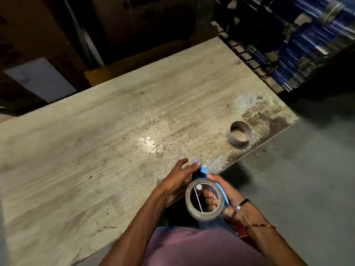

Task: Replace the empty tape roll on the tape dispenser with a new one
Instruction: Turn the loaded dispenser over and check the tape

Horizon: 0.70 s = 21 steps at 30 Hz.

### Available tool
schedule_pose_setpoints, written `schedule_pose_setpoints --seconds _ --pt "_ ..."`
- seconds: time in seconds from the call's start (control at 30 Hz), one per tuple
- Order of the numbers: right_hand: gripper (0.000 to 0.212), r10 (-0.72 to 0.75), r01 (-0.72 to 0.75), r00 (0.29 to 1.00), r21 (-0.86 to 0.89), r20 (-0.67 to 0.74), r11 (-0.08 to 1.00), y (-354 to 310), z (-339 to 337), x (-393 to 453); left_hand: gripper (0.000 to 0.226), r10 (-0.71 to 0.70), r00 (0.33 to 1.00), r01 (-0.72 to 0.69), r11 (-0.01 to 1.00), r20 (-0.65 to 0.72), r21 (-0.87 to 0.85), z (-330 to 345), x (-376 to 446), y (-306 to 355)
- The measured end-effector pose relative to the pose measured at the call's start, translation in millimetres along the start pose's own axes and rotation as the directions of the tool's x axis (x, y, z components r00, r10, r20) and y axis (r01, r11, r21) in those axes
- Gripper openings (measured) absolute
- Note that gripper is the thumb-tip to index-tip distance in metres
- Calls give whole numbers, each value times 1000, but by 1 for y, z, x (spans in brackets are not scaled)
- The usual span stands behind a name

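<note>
A blue tape dispenser (199, 174) is held over the table's near right edge, with a new roll of clear tape (204, 214) sitting on it. My right hand (236, 200) grips the dispenser from the right, its fingers showing through the roll's hollow core. At the dispenser's front end my left hand (178, 181) pinches with thumb and forefinger, where a shiny strip of tape (214, 163) stretches toward the table. The empty brown cardboard core (238, 135) stands on the table at the right, apart from both hands.
The worn wooden table (115, 141) ends in an angled edge at the right, with grey floor (307, 179) beyond. A black wire rack (249, 54) with blue wrapped stacks stands at the far right. Dark cardboard boxes line the back.
</note>
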State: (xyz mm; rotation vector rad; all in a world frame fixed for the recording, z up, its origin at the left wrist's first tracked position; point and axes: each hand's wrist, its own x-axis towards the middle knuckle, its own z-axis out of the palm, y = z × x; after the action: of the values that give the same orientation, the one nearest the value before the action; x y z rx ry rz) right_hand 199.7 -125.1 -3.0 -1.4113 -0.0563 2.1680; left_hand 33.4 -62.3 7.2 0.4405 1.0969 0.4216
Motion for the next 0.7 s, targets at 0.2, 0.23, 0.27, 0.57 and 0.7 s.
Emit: schedule_pose_setpoints --seconds 0.2,0.23,0.27,0.57,0.7 --pt "40 26 -5 991 -156 131 988 -20 27 15 52 71 992 -57 990 -104 128 -24 -6 25" --pt "40 19 4 989 -155 146 988 -24 31 19 48 89 989 -73 989 -122 125 -29 -8 28" --pt "43 3 19 988 -146 153 989 -28 35 22 44 104 984 -87 989 -145 120 -33 -9 31" --pt "49 -254 232 967 -479 21 846 -61 53 35 16 183 931 -194 981 -317 -5 -66 -18 29" --pt "27 -327 266 945 -538 -20 800 -76 56 45 23 176 922 -220 971 -346 -93 -67 -15 27"
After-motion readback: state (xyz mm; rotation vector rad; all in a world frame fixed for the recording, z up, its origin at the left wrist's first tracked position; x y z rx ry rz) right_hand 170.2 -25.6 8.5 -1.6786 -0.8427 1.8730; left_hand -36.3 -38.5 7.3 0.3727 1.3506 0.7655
